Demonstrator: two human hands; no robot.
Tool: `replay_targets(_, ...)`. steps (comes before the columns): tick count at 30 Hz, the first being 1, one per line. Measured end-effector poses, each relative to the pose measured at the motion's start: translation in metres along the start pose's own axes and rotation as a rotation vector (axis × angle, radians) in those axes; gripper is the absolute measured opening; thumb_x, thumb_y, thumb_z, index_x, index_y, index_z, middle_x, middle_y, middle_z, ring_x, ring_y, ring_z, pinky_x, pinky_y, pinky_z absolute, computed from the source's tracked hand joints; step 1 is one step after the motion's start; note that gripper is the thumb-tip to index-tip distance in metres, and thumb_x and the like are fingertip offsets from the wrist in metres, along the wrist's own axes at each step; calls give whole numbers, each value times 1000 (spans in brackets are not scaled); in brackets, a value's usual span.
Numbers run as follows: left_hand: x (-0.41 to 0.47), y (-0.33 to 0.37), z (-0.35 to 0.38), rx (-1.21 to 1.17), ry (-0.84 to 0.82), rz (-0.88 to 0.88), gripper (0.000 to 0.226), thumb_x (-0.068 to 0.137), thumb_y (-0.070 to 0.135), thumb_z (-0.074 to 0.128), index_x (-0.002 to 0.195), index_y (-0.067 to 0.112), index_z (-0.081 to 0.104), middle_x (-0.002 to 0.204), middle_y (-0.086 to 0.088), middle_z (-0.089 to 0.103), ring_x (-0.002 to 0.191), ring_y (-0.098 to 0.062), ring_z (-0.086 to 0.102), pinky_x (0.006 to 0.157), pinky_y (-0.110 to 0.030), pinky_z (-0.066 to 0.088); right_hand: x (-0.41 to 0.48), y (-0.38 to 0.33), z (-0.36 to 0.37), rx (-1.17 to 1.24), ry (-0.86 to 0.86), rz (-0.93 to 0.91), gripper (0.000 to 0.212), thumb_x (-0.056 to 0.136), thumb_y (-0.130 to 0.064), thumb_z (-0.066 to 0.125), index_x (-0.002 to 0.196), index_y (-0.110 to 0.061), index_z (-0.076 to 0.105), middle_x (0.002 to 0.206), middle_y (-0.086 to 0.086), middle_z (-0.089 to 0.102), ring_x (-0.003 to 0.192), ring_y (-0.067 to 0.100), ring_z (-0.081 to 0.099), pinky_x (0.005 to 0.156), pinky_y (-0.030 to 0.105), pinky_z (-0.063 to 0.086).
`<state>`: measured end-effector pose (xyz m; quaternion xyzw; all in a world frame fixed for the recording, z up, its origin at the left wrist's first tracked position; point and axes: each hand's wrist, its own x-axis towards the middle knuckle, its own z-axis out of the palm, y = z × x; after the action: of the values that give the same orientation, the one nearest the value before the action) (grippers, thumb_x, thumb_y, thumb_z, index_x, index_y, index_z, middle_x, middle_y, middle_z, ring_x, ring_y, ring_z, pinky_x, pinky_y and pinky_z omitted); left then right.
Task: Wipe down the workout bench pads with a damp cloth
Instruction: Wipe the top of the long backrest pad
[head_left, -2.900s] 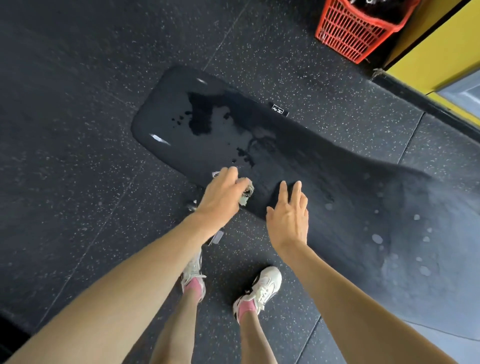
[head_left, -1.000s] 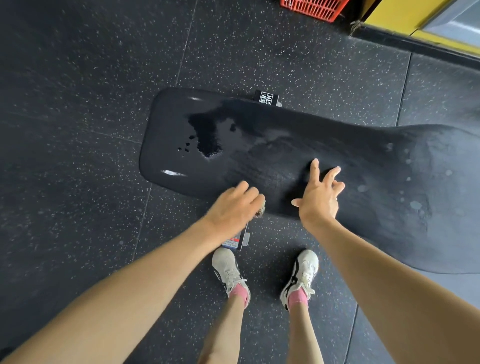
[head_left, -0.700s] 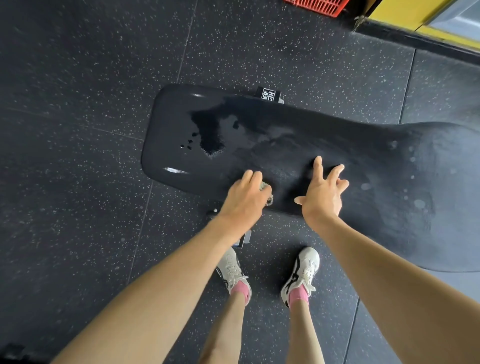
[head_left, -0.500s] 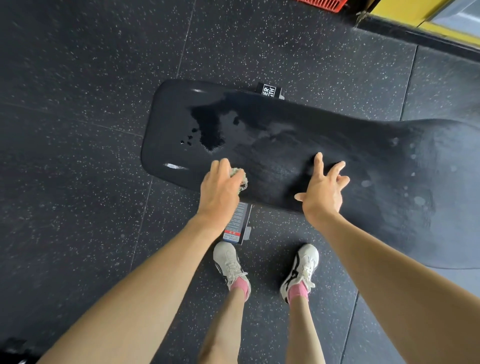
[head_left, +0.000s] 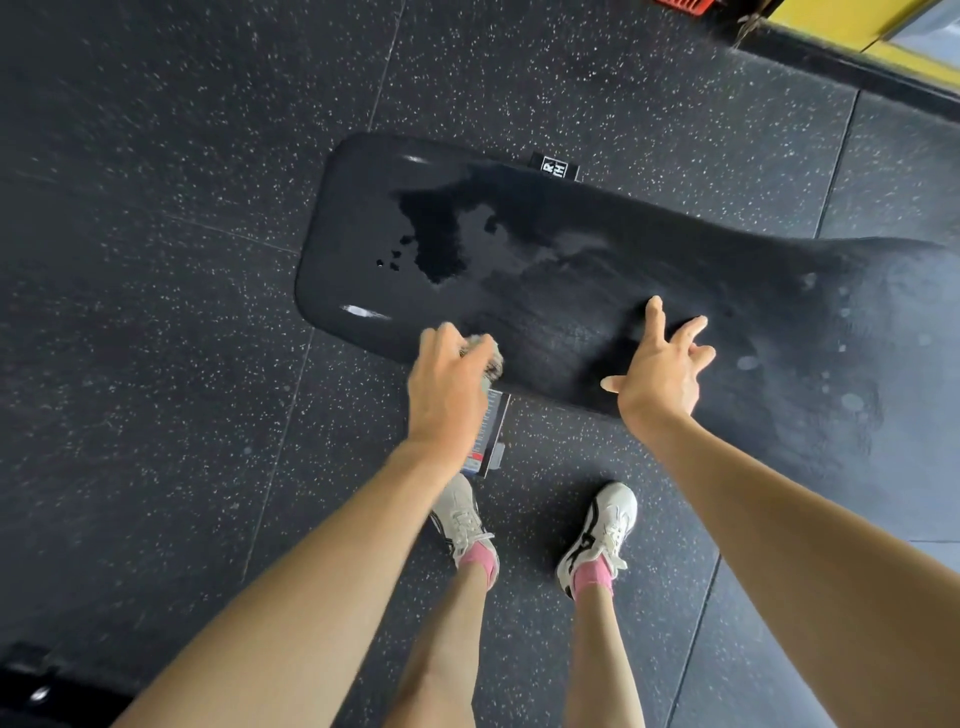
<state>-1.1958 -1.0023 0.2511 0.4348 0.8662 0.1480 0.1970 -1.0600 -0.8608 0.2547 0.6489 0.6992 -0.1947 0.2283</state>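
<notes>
- The left hand (head_left: 447, 387) held a small grey cloth (head_left: 488, 358) in curled fingers, at the near edge of the black bench pad (head_left: 561, 244).
- The right hand (head_left: 660, 376) lay on the pad with fingers spread out, holding nothing.
- The pad had shiny wet patches (head_left: 436, 244) on it.
- A dark speckled floor (head_left: 156, 312) lay under it.

Wet black bench pad (head_left: 545, 291); crumpled cloth (head_left: 491, 358) on near edge.
</notes>
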Motion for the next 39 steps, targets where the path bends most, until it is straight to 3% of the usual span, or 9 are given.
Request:
replay_targets(5,-5,30,14,17,-140,230,35,71,-5,67,101,13,67,89,-5,49,84,-25,47,58,-29,31,0,-3,-2,11,2,4,99,81,-16,75,151,-28,8,156,23,-5,131,38,22,94,43,46)
replay_targets(13,-12,-5,4,-40,78,-216,50,72,-19,59,113,8,61,100,-9,48,92,-24,43,64,-24,39,1,-3,-2,-13,13,30,98,78,-17,78,149,-29,11,156,22,0,129,37,24,90,43,48)
replay_targets(19,-6,40,12,-12,-266,279,34,79,0,64,111,9,59,104,-7,49,93,-24,48,71,-33,43,1,-6,-4,-36,8,39,100,77,-20,79,148,-30,11,155,21,2,130,37,24,84,40,48)
replay_targets(21,11,19,-1,-95,-144,79,12,88,14,55,100,15,57,102,1,49,90,-17,48,72,-31,40,2,-6,-5,-46,9,40,100,77,-20,80,148,-29,11,155,22,3,130,38,23,85,41,50)
replay_targets(24,22,-21,-10,-36,165,-336,38,77,-9,61,110,9,63,107,-7,49,93,-23,47,69,-33,46,0,-5,-4,-67,10,26,100,77,-21,80,148,-27,11,154,23,4,129,39,23,84,41,50)
replay_targets(26,19,-23,-3,53,182,-281,47,72,-14,63,115,3,59,105,-12,49,90,-27,46,68,-36,49,-1,-6,-2,-67,11,18,100,77,-20,79,149,-27,10,154,24,3,129,39,23,86,41,50)
replay_targets(31,17,2,3,124,-154,305,52,63,-11,72,110,7,60,95,-5,49,84,-23,45,65,-32,42,0,-8,-3,-72,0,8,101,77,-22,79,149,-27,8,153,24,2,129,38,23,87,42,52)
replay_targets(37,45,9,-4,-18,134,-351,45,76,-12,58,114,12,62,102,-9,51,94,-27,46,67,-32,43,-1,-6,-3,-118,-17,-8,103,78,-26,78,150,-26,4,152,26,2,131,38,21,86,39,52)
replay_targets(39,38,27,6,14,43,-144,43,71,-13,61,106,13,63,95,-7,50,89,-26,46,59,-29,39,-1,-6,-4,-124,-30,-5,103,77,-26,79,149,-26,5,151,25,7,130,37,22,83,37,52)
